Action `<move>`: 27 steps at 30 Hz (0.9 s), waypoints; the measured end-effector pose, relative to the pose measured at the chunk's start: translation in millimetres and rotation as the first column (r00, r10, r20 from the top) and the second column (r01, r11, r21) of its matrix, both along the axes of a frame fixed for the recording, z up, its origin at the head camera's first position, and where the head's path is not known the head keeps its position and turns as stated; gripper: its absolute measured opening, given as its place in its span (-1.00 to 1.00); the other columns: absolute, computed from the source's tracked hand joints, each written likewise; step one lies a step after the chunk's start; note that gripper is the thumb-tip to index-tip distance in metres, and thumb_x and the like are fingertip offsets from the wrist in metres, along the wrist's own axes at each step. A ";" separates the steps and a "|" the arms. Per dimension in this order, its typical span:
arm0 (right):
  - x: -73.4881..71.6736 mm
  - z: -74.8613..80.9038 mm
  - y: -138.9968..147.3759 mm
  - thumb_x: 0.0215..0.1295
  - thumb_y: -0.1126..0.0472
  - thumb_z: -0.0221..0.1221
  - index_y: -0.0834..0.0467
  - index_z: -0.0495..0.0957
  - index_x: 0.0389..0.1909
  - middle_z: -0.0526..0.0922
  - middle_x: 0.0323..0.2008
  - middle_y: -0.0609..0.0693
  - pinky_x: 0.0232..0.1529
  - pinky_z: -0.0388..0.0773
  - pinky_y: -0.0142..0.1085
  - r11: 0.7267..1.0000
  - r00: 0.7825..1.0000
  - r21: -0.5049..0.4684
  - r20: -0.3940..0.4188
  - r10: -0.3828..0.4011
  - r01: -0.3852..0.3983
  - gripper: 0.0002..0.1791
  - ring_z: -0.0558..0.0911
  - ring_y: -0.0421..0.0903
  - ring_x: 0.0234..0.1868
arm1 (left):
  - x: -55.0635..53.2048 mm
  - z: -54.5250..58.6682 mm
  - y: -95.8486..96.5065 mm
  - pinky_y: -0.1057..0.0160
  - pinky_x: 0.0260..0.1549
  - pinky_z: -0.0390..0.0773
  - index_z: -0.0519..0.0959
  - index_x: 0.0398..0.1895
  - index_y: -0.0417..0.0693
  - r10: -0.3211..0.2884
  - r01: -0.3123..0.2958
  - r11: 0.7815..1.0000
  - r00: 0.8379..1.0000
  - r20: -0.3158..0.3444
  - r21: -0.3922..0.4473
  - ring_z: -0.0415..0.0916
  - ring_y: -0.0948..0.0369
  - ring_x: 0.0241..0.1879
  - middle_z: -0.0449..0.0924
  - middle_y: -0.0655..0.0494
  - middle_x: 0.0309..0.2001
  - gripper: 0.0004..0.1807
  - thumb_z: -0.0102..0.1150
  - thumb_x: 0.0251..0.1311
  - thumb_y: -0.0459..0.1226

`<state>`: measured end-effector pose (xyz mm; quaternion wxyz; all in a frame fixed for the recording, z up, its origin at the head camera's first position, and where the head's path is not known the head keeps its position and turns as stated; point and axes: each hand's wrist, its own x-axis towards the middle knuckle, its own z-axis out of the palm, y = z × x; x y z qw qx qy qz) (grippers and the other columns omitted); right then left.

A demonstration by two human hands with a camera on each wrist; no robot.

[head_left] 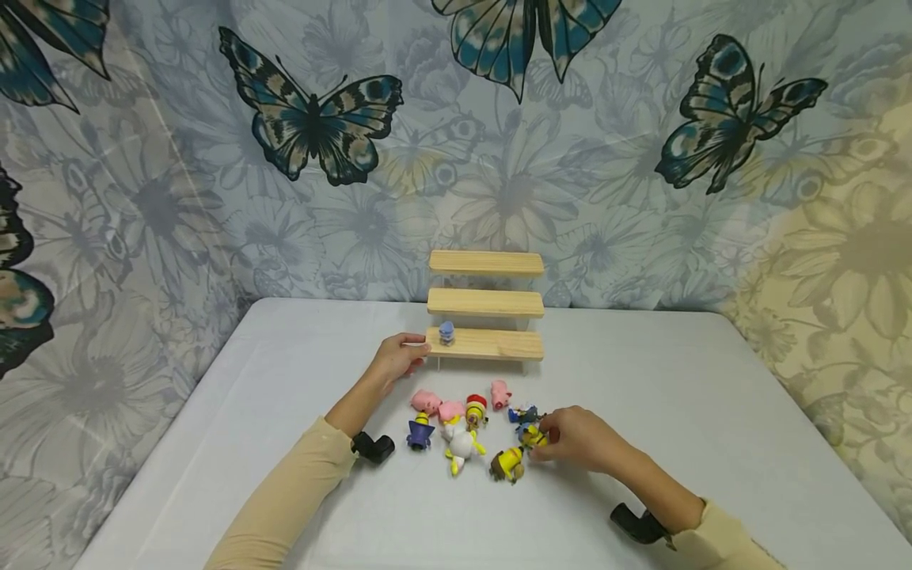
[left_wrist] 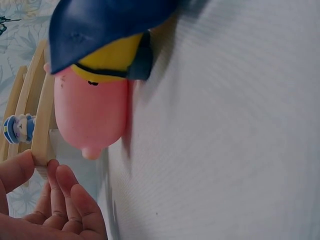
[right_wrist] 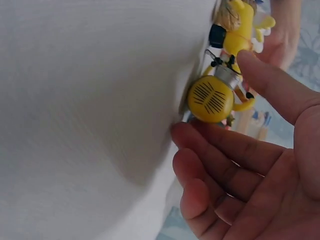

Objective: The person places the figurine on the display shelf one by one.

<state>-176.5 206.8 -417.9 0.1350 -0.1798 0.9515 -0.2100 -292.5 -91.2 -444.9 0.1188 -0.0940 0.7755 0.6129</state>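
Shelving of pale wood in three tiers (head_left: 486,302) stands by the far edge of the white-covered table (head_left: 321,340) in the head view; near the left end of its lowest board (head_left: 492,344) sits a small blue-and-white figurine (head_left: 446,333). The person's left hand (head_left: 403,358) is at that end, while the right hand (head_left: 580,438) is at a yellow plastic figurine with silver goggles (head_left: 533,435), on the right side of a loose cluster nearer the table's middle. The left wrist view shows thumb and fingertips pinching the board's end; a tug there could tilt the stand and topple the blue-and-white figurine. In the right wrist view, thumb and fingers lie either side of the goggled figurine; whether they press on it cannot be told. Its smooth rounded head could slip, and a brown-haired yellow figurine (right_wrist: 243,25) close behind could get knocked by the thumb.
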 end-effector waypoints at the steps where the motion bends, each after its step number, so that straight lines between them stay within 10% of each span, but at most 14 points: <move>1: 0.1 -1.4 0.0 0.02 0.00 0.43 0.24 0.68 -0.25 0.51 -0.61 -0.16 -0.49 0.33 -0.39 1.000 1.000 -0.008 -0.002 0.006 -0.006 -0.59 0.39 -0.23 -0.54 | 0.4 -0.3 -0.1 0.34 -0.39 0.47 0.54 0.17 -0.03 0.001 -0.001 1.000 1.000 0.002 0.001 0.53 0.21 -0.31 0.66 0.00 -0.19 -0.60 0.23 0.28 -0.16; 27: -1.5 -9.4 -9.0 -0.02 0.22 0.41 0.29 0.69 -0.27 0.53 -0.53 -0.10 -0.48 0.32 -0.40 0.996 0.995 -0.041 -0.051 -0.086 0.084 -0.71 0.40 -0.20 -0.49 | 0.0 0.7 0.5 0.34 -0.39 0.47 0.54 0.16 -0.01 0.019 -0.019 1.000 1.000 0.014 0.002 0.52 0.23 -0.32 0.67 0.06 -0.20 -0.60 0.24 0.27 -0.16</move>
